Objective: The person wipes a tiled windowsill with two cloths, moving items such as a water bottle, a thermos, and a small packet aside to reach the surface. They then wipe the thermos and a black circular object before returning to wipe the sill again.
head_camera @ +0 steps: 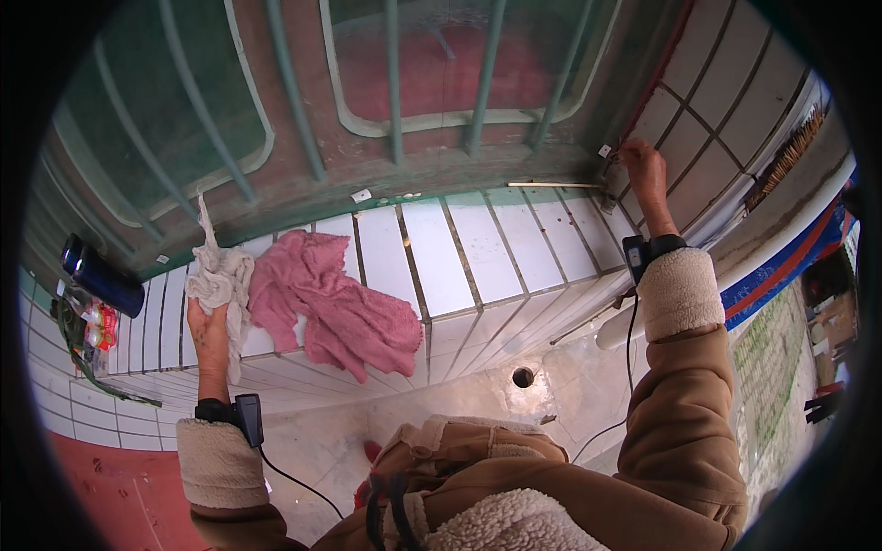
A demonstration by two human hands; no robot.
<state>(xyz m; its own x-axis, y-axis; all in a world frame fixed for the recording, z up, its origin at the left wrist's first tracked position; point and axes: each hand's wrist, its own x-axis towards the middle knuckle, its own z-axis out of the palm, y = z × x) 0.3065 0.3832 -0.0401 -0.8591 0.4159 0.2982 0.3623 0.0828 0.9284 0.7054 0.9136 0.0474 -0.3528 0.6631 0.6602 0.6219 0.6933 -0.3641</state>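
My left hand (209, 337) holds a bunched white cloth (224, 275) over the left part of a white-tiled window ledge (448, 262). Right beside it a crumpled pink towel (337, 303) lies on the ledge and hangs over its front edge. My right hand (644, 169) is raised at the ledge's far right corner, by the tiled side wall, with its fingers drawn together. Whether a small thing is between those fingers cannot be made out. A thin light stick (555, 184) lies along the back of the ledge, below and left of this hand.
A dark blue bottle (114, 282) and a red-and-white package (102, 326) stand at the ledge's left end. Green metal bars (394, 82) cover the window behind. A white pipe (778, 206) and a straw broom (785, 160) are at the right. The floor has a round drain hole (523, 377).
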